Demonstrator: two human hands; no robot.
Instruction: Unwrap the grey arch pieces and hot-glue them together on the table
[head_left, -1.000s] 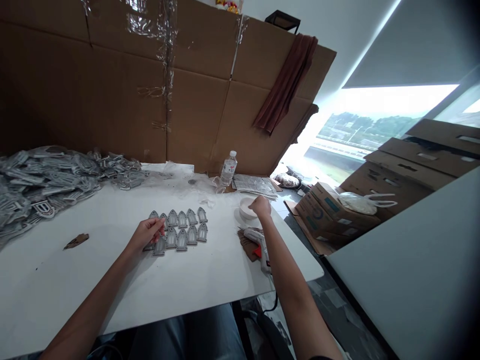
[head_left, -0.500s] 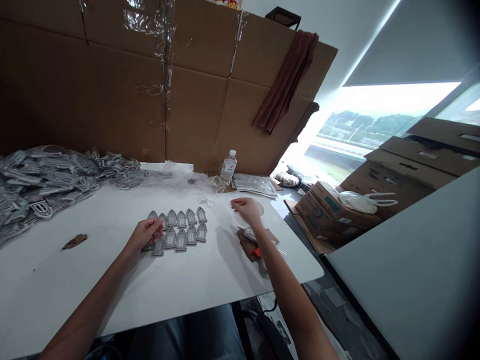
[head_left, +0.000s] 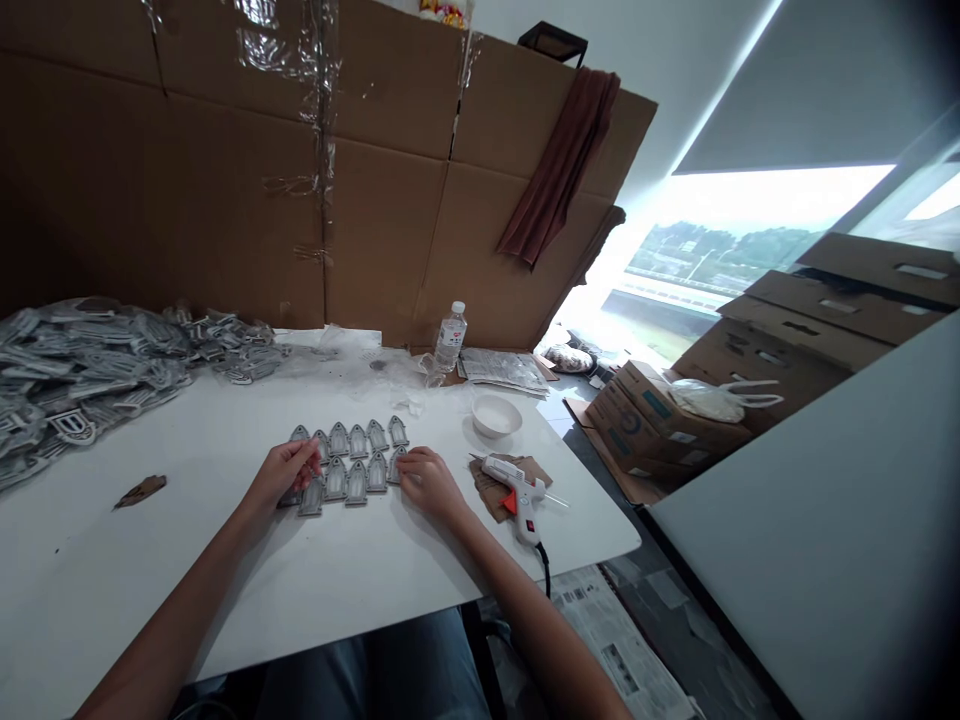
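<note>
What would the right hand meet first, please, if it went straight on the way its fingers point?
Probably the rightmost grey arch-shaped piece of the near row; the right hand looks almost on it, depth being unclear.

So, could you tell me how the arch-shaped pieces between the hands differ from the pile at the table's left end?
The arch-shaped pieces lie flat in two neat rows; the pile is a loose, overlapping heap. The left hand and right hand are at the pieces; no hand is near the pile. Both are grey, on the white table.

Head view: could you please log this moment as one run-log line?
left hand: on arch pieces | right hand: at rows' right end | glue gun: lying unheld
</note>
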